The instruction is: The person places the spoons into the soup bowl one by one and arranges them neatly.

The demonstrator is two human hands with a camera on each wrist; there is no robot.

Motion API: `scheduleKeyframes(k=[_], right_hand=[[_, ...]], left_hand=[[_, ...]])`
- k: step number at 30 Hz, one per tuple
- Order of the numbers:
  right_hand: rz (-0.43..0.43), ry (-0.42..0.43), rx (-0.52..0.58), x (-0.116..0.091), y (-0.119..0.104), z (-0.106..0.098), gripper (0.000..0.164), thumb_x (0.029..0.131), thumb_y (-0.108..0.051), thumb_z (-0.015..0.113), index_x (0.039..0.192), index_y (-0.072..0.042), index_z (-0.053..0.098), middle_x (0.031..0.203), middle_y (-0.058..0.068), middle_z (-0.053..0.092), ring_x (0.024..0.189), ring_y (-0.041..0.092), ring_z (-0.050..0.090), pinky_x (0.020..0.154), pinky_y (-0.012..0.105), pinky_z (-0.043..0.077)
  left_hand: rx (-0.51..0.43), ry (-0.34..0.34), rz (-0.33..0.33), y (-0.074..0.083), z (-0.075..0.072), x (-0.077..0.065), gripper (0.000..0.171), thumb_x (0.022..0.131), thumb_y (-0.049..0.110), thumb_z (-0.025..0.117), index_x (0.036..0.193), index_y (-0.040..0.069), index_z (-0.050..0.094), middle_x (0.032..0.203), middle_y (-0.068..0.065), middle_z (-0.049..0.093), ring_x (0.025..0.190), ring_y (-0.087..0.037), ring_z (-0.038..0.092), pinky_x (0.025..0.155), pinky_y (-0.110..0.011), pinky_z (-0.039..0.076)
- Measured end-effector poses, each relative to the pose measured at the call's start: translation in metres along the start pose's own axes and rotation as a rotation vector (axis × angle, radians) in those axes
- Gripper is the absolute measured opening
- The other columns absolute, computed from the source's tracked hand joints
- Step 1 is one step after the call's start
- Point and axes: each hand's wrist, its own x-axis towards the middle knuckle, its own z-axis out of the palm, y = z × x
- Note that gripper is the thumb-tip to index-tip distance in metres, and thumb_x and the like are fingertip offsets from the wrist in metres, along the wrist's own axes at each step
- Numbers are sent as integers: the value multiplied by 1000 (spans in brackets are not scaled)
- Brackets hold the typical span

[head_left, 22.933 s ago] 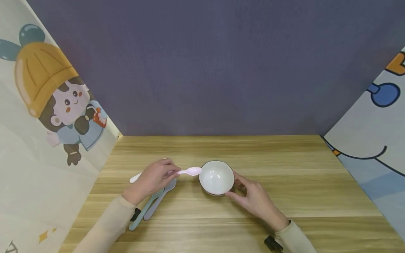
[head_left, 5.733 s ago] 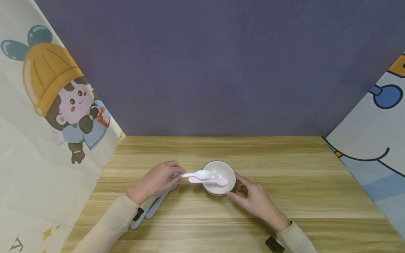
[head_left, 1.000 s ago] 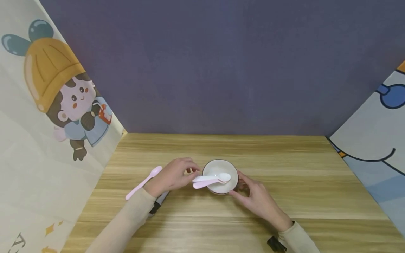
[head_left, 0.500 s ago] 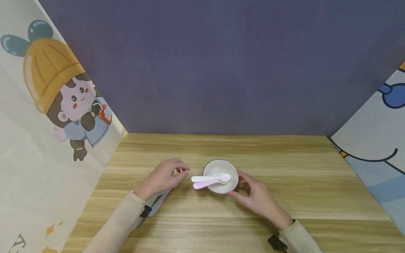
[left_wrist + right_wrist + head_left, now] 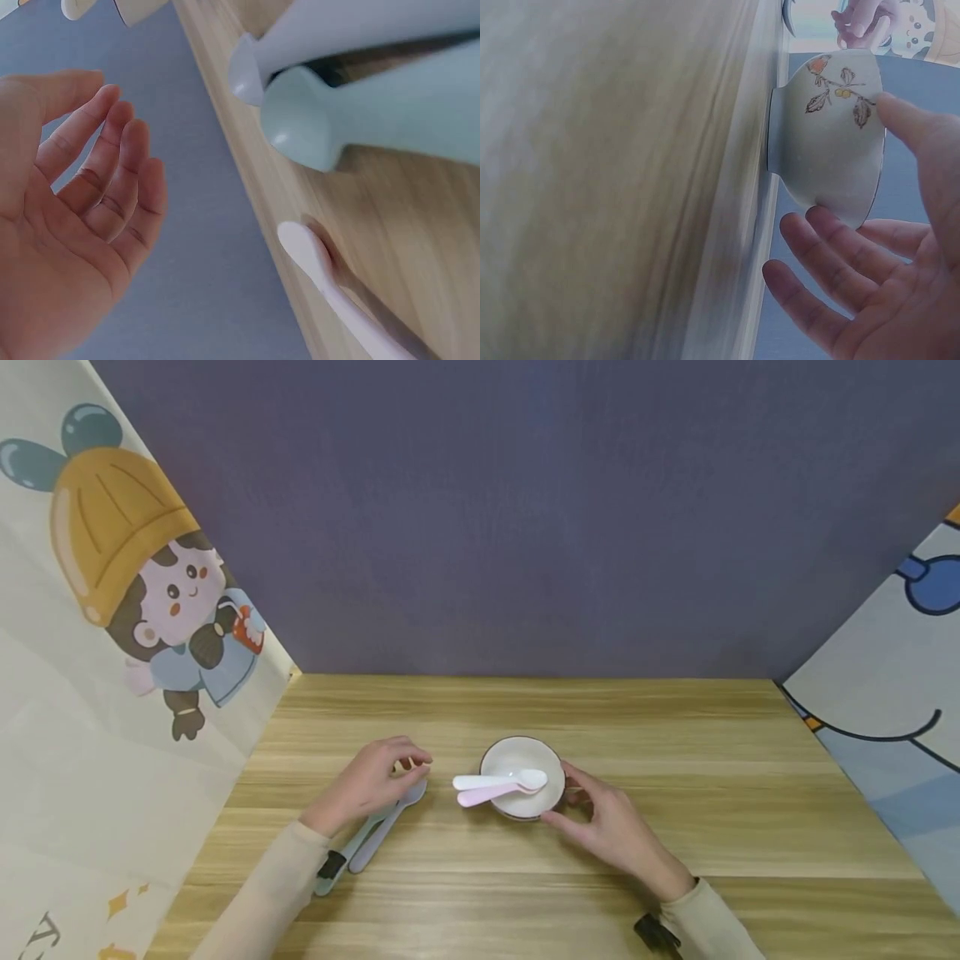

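A white bowl with a dark rim (image 5: 517, 752) stands mid-table; its outer side carries a painted flower sprig in the right wrist view. My right hand (image 5: 613, 827) holds the bowl's right side between thumb and fingers. Inside lie a white spoon (image 5: 483, 782) and a pink spoon (image 5: 480, 796), side by side, handles over the left rim. My left hand (image 5: 366, 783) hovers over the spoons at left, fingers loosely bent, holding nothing. Below it are a lavender spoon (image 5: 382, 837) and a green spoon (image 5: 352, 845), partly covered by hand and wrist. Another pink spoon (image 5: 307, 255) shows in the left wrist view.
The wood-grain table (image 5: 675, 727) ends at a dark blue-grey back panel (image 5: 525, 527). Printed cartoon panels rise at the left and right sides. Black straps (image 5: 656, 935) sit on both wrists.
Since the oldest frame, the pink and then the white spoon have come into the bowl. Over the last second my left hand has drawn back left from the bowl; the right stays put.
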Motion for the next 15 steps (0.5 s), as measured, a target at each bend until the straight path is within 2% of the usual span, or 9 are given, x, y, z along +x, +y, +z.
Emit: scheduleKeyframes(k=[15], right_hand=[[6,-3,-4,0,-1,-1,81,89,-43,87,151,-2,57,117,2,79,95,18,77,85,40,64]], left_hand=[[-8,25,-50,-26,-6,-21,17,98,15,75,112,8,82,103,3,77,87,-8,67,78,-29,58]])
